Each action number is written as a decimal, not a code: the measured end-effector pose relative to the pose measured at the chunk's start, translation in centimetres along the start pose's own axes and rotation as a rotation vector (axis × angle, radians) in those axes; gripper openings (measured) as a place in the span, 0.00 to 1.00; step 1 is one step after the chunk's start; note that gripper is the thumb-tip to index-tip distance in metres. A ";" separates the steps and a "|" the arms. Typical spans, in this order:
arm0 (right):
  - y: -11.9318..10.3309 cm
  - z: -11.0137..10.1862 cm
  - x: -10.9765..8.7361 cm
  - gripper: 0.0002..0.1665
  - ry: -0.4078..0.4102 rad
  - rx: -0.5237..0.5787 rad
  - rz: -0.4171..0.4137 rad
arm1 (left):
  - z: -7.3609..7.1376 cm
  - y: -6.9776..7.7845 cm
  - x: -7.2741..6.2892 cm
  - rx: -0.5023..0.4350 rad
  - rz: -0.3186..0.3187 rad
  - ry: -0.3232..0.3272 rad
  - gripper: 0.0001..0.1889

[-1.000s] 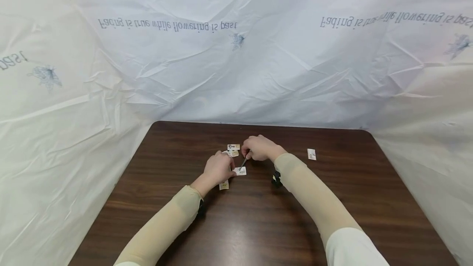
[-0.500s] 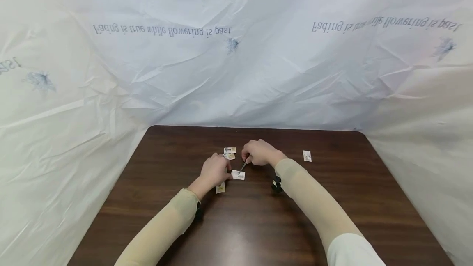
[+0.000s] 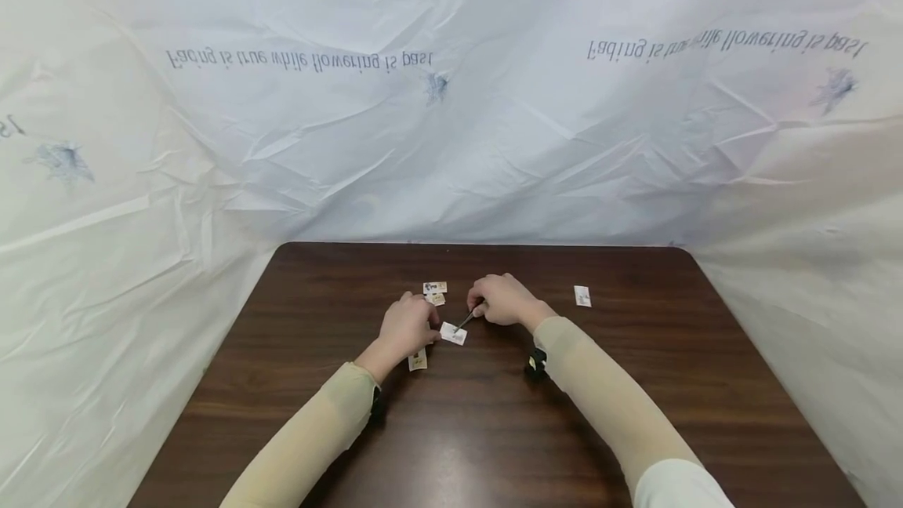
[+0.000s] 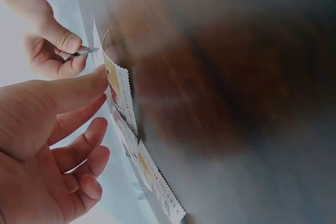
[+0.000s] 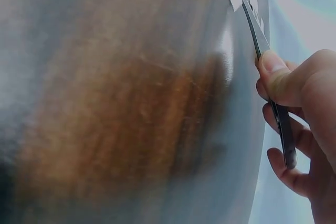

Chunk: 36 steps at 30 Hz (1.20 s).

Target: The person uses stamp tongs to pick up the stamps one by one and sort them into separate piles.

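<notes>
Near the middle of the dark brown wood-grain table (image 3: 451, 402), well in from its far edge, a small white paper stamp (image 3: 453, 337) lies under the tips of slim metal tweezers (image 5: 258, 28). The right hand (image 3: 502, 301) pinches the tweezers between thumb and forefinger. The left hand (image 3: 405, 328) is beside the stamp, its thumb and forefinger slightly apart and the others loosely bent; whether the thumb presses the paper I cannot tell. To work it well, I would hold the tweezers low, grip lightly away from the corners and spare the toothed edges, steadying the paper with a fingertip. Two overlapping printed stamps (image 3: 435, 288) lie beyond the left hand towards the far edge, a yellowish stamp (image 3: 418, 361) partly shows on its near side, and a separate pale stamp (image 3: 582, 296) lies towards the far right corner. The stamps' lettering is too small to read surely, and no brand is legible. On the white plastic-looking sheeting (image 3: 451, 163) behind, flipped blue-grey script reads "Fading is true while flowering is past".
</notes>
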State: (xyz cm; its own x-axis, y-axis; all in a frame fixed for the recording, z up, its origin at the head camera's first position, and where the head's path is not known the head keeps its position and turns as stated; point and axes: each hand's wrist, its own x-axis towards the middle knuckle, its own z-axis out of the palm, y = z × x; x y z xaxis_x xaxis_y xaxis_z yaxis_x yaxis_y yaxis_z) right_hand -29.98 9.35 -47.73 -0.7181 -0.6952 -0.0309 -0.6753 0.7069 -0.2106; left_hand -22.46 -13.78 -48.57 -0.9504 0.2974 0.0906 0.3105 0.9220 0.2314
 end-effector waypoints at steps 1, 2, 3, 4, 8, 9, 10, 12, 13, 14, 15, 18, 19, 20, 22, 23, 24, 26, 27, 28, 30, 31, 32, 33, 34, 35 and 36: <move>0.1 0.1 -0.2 0.07 0.009 0.011 0.009 | 0.0 0.0 0.0 0.000 0.001 0.002 0.10; 0.2 0.2 -0.3 0.07 0.017 0.018 0.020 | 0.1 0.0 0.1 0.000 0.001 0.003 0.10; 0.2 0.3 -0.4 0.07 0.025 0.026 0.032 | 0.1 -0.1 0.1 0.001 0.000 0.004 0.10; 0.4 0.4 -0.6 0.07 0.033 0.035 0.044 | 0.2 -0.1 0.2 0.002 0.001 0.005 0.10; 0.7 1.0 -1.4 0.05 0.066 0.081 0.094 | 0.2 -0.1 0.0 -0.008 0.012 0.016 0.10; 0.8 1.1 -1.7 0.05 0.071 0.097 0.109 | 0.2 -0.2 0.0 -0.014 0.015 0.020 0.10; 0.9 1.2 -1.9 0.05 0.076 0.116 0.121 | 0.2 -0.2 0.0 -0.022 0.017 0.021 0.10; 0.9 1.3 -2.4 0.06 0.086 0.155 0.151 | 0.1 -0.1 0.0 -0.038 0.016 0.022 0.09; 0.9 1.3 -2.6 0.06 0.092 0.178 0.165 | 0.1 -0.2 0.0 -0.046 0.013 0.021 0.09; 0.8 1.4 -2.8 0.07 0.096 0.199 0.178 | 0.1 -0.1 0.0 -0.053 0.009 0.018 0.09; 0.8 1.4 -3.0 0.07 0.101 0.217 0.190 | 0.1 -0.2 0.1 -0.059 0.003 0.017 0.09; 0.7 1.5 -3.5 0.07 0.116 0.255 0.219 | 0.2 -0.1 0.2 -0.078 -0.009 0.013 0.09; 0.7 1.6 -3.7 0.07 0.120 0.262 0.225 | 0.3 -0.1 0.3 -0.084 -0.010 0.011 0.09; 0.7 1.7 -3.8 0.06 0.124 0.264 0.230 | 0.3 -0.1 0.3 -0.092 -0.012 0.009 0.09; 0.7 1.8 -4.3 0.05 0.139 0.276 0.235 | 0.4 0.0 0.3 -0.108 -0.015 0.006 0.09; 0.7 1.9 -4.5 0.05 0.147 0.284 0.237 | 0.4 0.1 0.2 -0.116 -0.016 0.005 0.09; 0.7 2.0 -4.7 0.04 0.154 0.292 0.241 | 0.3 0.1 0.2 -0.123 -0.019 0.005 0.09; 0.8 2.1 -5.2 0.03 0.169 0.319 0.250 | 0.3 0.2 0.1 -0.133 -0.025 0.007 0.09; 0.9 2.2 -5.5 0.03 0.174 0.333 0.253 | 0.3 0.3 0.1 -0.138 -0.026 0.009 0.09; 1.0 2.2 -5.7 0.03 0.179 0.345 0.259 | 0.2 0.3 0.1 -0.143 -0.029 0.012 0.09; 1.3 2.3 -6.2 0.03 0.189 0.366 0.274 | 0.2 0.4 0.1 -0.160 -0.032 0.017 0.09; 1.4 2.3 -6.5 0.04 0.194 0.377 0.282 | 0.2 0.5 0.1 -0.168 -0.034 0.017 0.09; 1.6 2.2 -6.8 0.04 0.200 0.386 0.290 | 0.2 0.5 0.2 -0.177 -0.035 0.019 0.09; 1.8 2.2 -7.0 0.04 0.207 0.392 0.298 | 0.2 0.6 0.3 -0.184 -0.036 0.021 0.09; 2.0 2.1 -7.2 0.04 0.216 0.398 0.309 | 0.2 0.6 0.3 -0.191 -0.036 0.023 0.09; 2.2 2.1 -7.4 0.04 0.222 0.403 0.319 | 0.2 0.7 0.4 -0.197 -0.036 0.025 0.09; 2.4 2.1 -7.6 0.03 0.227 0.409 0.331 | 0.2 0.8 0.5 -0.201 -0.036 0.027 0.09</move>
State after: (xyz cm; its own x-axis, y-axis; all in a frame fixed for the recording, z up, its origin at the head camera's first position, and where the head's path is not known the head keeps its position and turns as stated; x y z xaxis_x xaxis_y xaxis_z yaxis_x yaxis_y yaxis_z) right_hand -25.77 16.09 -50.03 -0.9287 -0.3683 0.0421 -0.3212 0.7427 -0.5876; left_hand -22.74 -12.86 -48.58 -0.9610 0.2560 0.1045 0.2759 0.8630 0.4233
